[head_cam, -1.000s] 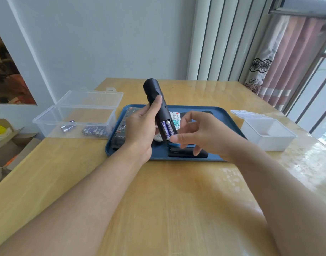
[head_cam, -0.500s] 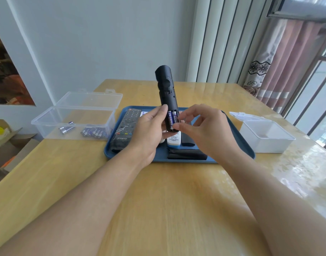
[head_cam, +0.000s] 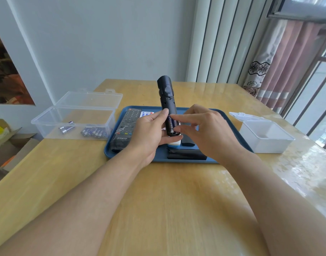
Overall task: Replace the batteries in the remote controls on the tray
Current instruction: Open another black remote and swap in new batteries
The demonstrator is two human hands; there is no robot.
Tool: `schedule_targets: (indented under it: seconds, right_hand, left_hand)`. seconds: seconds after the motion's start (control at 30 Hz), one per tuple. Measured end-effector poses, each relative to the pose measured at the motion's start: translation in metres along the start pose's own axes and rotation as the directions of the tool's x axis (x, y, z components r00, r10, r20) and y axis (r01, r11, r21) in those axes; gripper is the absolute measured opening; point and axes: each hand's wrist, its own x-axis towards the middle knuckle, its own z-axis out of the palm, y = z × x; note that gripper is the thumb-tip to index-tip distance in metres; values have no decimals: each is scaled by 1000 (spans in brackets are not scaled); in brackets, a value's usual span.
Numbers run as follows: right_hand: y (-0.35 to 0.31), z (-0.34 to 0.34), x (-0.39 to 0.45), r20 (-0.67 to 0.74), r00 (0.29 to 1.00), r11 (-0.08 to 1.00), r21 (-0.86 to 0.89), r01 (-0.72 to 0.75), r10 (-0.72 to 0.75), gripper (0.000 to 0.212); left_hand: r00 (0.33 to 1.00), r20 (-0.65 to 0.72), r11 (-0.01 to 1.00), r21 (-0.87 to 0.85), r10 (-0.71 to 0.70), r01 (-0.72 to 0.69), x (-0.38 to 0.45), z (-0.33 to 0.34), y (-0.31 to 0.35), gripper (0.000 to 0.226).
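Note:
My left hand grips a slim black remote upright above the blue tray, its open back facing me with two blue batteries in the compartment. My right hand pinches one of those batteries between forefinger and thumb. On the tray lie a large black remote, a white remote partly hidden by my hands, and a black cover piece.
A clear open box left of the tray holds several loose batteries. A white open box stands to the right. Cardboard boxes sit beyond the table's left edge. Bare wooden tabletop lies in front.
The remote was raised and turned more upright, then lowered slightly. My right hand moved in from beside it onto the batteries in the compartment.

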Motion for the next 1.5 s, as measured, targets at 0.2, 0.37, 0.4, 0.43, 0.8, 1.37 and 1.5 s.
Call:
schedule_targets:
  seconds: [0.2,0.37,0.4,0.43,0.8,1.37,1.5]
  right_hand:
    - [-2,1,-1,65,997,988,-144,46,-37,28]
    - [-2,-1,0,47,998,987,-157,38,-31,22]
    - [-2,-2,1,33,999,991,-129,32,-28,20]
    - [-1,-2,1,18,1000,995,-98,26,-25,18]
    - [-5,-6,3,41,985,982,77,-170,167,10]
    - [-22,-10,0,138,850,637,604,-480,509,11]
    - [-21,-16,4,356,765,297,769,-566,536,12]
  left_hand:
    - [1000,22,1000,29,-9,8,2,-4,0,28]
    - [999,46,999,49,-22,20,0,-3,-1,29]
    - [998,55,998,59,-22,19,0,-3,-2,29]
    - [998,65,997,69,-22,18,0,-3,-2,30]
    - [995,102,991,135,1,-15,-1,-2,-6,30]
    - [997,66,990,132,46,-55,-2,1,-2,30]
    - [999,37,998,62,-35,32,1,0,3,29]
